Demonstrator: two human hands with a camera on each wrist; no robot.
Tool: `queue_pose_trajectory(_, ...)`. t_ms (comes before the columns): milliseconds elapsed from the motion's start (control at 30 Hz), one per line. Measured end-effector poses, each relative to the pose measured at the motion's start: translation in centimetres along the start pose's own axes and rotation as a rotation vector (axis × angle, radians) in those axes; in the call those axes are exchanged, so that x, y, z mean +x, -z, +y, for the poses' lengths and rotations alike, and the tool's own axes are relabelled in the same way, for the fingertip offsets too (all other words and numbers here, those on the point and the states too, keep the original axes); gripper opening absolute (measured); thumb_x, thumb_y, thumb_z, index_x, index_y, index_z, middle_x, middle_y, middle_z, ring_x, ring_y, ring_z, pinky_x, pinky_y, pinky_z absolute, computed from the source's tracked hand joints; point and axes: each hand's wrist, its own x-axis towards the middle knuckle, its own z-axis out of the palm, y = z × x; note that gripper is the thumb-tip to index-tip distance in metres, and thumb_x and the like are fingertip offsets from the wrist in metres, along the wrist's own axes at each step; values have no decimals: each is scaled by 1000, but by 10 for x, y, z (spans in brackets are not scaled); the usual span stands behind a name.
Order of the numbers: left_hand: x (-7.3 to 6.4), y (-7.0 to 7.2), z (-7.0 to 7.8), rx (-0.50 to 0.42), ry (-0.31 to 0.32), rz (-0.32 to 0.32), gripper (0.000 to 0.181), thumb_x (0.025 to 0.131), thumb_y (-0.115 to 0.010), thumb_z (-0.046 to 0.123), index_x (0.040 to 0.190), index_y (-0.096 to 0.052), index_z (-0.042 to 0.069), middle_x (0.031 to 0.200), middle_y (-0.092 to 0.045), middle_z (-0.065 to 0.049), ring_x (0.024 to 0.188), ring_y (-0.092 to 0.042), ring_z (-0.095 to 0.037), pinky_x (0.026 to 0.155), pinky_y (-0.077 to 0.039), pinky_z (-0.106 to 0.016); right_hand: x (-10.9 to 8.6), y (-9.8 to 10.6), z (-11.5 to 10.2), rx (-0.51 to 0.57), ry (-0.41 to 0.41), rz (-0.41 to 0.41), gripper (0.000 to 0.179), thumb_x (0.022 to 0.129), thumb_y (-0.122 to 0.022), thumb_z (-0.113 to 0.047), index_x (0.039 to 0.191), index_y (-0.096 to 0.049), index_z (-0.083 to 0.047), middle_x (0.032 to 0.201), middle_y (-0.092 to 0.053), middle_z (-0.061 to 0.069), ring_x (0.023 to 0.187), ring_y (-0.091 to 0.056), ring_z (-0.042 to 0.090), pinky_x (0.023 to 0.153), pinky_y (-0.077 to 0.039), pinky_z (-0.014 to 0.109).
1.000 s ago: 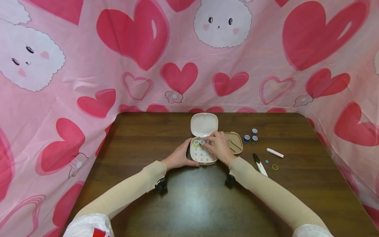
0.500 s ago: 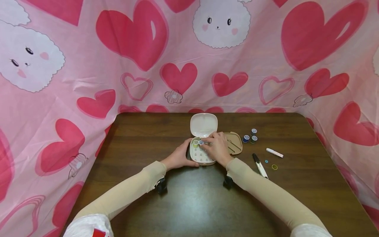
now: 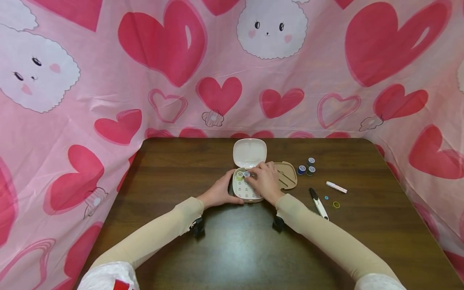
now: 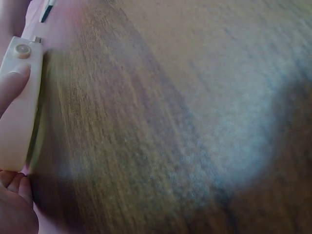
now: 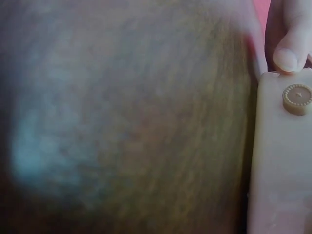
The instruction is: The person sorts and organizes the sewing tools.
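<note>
An open white sewing box (image 3: 249,199) with a pegged tray lies near the table's middle, its lid (image 3: 249,153) swung back. My left hand (image 3: 219,191) grips the box's left side, thumb along the front. In the left wrist view that thumb (image 4: 15,84) lies by the round button (image 4: 22,50). My right hand (image 3: 267,182) reaches over the tray, thumb and finger pinching a white-topped thread spool (image 3: 247,174) in the back row. A yellow-green spool (image 3: 240,175) sits just left of it. The right wrist view shows a thumb (image 5: 286,56) at the box's edge; the spool is hidden there.
A beige tray (image 3: 290,166) with slender tools adjoins the box on the right. Farther right stand dark spools (image 3: 302,170), a black-and-white tool (image 3: 318,203), a small white stick (image 3: 336,187), a blue button (image 3: 326,197) and a yellow ring (image 3: 336,204). A heart-patterned cloth hangs behind.
My right hand has shifted slightly left, and its fingers sit a little lower at the white-topped spool, leaving more of its top showing. The left hand and box stay put.
</note>
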Motion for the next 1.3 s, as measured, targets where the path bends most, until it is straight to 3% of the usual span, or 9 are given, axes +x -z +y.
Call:
queue_pose_trajectory(533,-1,0,2,11,26,-15,116,75,-96,38,162,-24,10,159,-41,-11,139,-47,-25,118,-38,-46,0,2,-3,-21,-26,-33,32,90,-82,-36,112,-81,-12,97,-59,3,102,-45,28,93,-35,49)
queue_pose_trajectory(867,0,0,1,-5,18,-9,117,74,-96,38,161,-25,8,158,-42,-12,139,-47,-26,119,-37,-47,0,4,-1,-20,10,-39,32,90,-83,-35,111,-81,-11,97,-59,3,100,-45,27,92,-36,47)
queue_pose_trajectory(1300,1,0,0,-1,16,-5,117,74,-96,38,162,-24,11,158,-42,-11,138,-48,-26,118,-38,-47,-2,17,5,-21,55,-43,28,91,-82,-38,107,-79,-15,94,-69,2,97,-56,24,88,-42,46)
